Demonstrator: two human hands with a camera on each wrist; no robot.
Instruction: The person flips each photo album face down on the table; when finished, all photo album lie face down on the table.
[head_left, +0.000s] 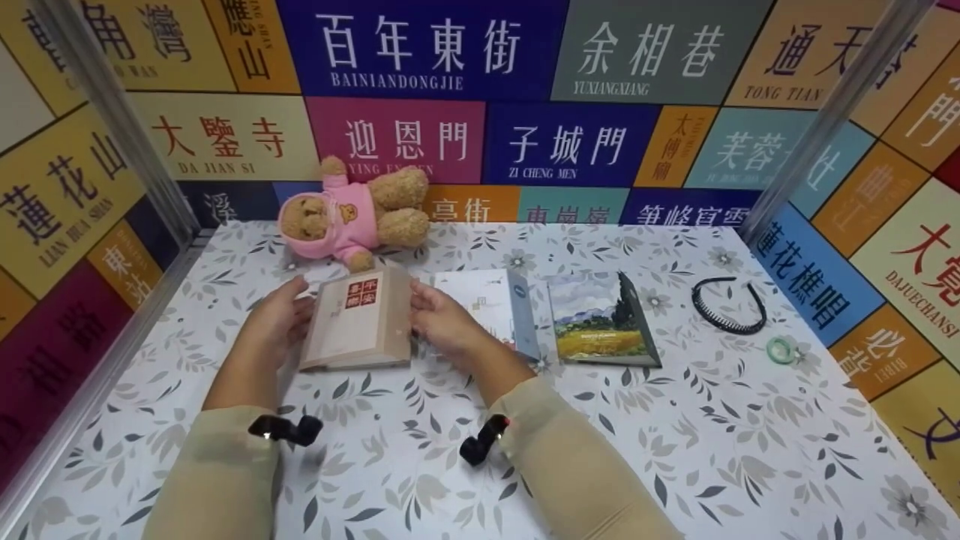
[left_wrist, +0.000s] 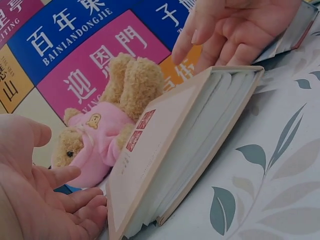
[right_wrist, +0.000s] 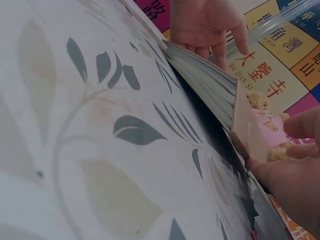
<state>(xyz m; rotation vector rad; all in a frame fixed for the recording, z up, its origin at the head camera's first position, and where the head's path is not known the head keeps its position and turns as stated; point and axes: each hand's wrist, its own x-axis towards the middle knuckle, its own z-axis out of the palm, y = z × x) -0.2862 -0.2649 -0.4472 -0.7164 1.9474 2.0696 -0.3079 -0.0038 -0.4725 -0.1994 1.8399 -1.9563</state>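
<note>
Colourful panels of Chinese street names wall in the space on three sides, and below them a tablecloth (head_left: 675,450) printed with grey leaves and flowers fills the lower frame. At centre left of the head view I have a beige book (head_left: 360,321) with a red seal label, propped on its lower edge and tilted, its front cover facing up and its pages facing me. My left hand (head_left: 276,319) sits at the book's left edge; from the left wrist view the fingers (left_wrist: 75,207) are loosely spread and relaxed, right beside the cover, and I cannot tell whether they actually touch it. My right hand (head_left: 444,321) is at the book's right edge, fingers gently bent against it, not wrapped round it; the right wrist view shows my palm (right_wrist: 287,182) up against the cover's corner. Just right of that hand lies a white book (head_left: 491,304), and further right a book with a painted yellow field on its cover (head_left: 601,321). Behind the beige book, toward the upper left, a teddy bear in a pink hoodie (head_left: 352,216) lies on its side near the back wall. Off at the right of the frame are a black toothed headband (head_left: 729,304) and, just below it, a small pale green ring (head_left: 781,349).
</note>
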